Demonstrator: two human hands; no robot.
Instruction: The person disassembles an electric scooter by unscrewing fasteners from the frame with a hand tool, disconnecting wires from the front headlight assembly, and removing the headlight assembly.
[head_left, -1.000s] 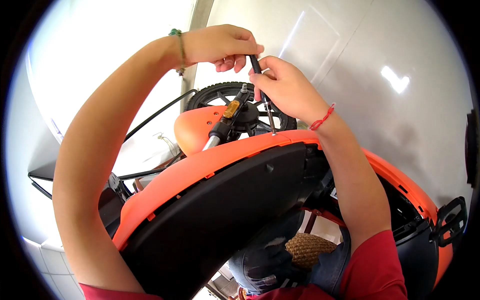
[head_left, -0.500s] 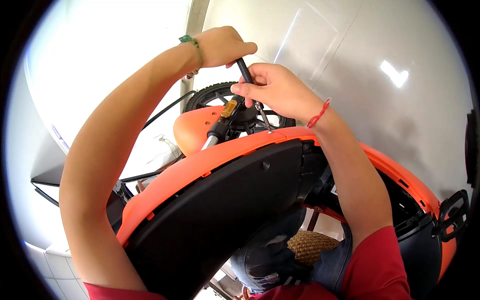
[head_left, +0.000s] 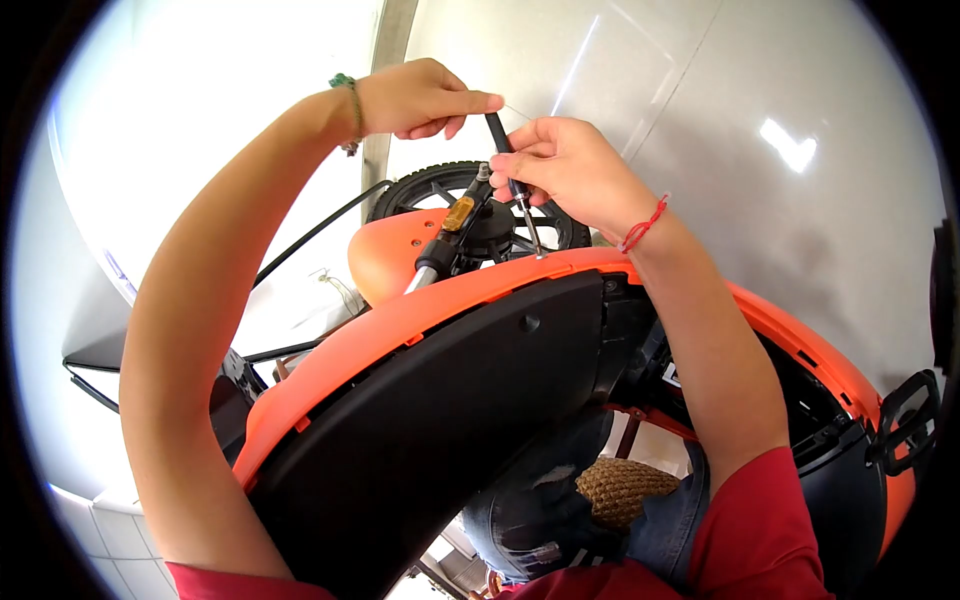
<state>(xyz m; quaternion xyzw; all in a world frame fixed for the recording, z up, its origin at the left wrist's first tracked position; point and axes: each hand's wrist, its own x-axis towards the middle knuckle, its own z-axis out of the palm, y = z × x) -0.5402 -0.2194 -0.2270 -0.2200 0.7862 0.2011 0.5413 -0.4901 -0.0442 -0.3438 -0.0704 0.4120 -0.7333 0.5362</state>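
Note:
A screwdriver [head_left: 506,150] with a black handle stands tilted, its metal shaft reaching down to a small screw at the edge of the orange body panel [head_left: 470,285]. My right hand [head_left: 570,165], with a red string at the wrist, is closed around the handle between thumb and fingers. At the handle's top end, my left hand [head_left: 425,100] pinches it with thumb and fingertips; a green beaded bracelet is on that wrist. Below the orange edge lies a black inner panel [head_left: 450,400].
Behind the panel are a spoked black wheel [head_left: 440,185], an orange fender [head_left: 390,255] and an amber reflector [head_left: 458,213]. A black footpeg-like part [head_left: 905,425] is at the right. A woven seat [head_left: 620,490] shows between jeans-covered legs.
Over the last second my left hand moved down-left, then shifted back up a little at the handle's end. My right hand's fingers shifted around the handle, and the screwdriver's tilt changed slightly.

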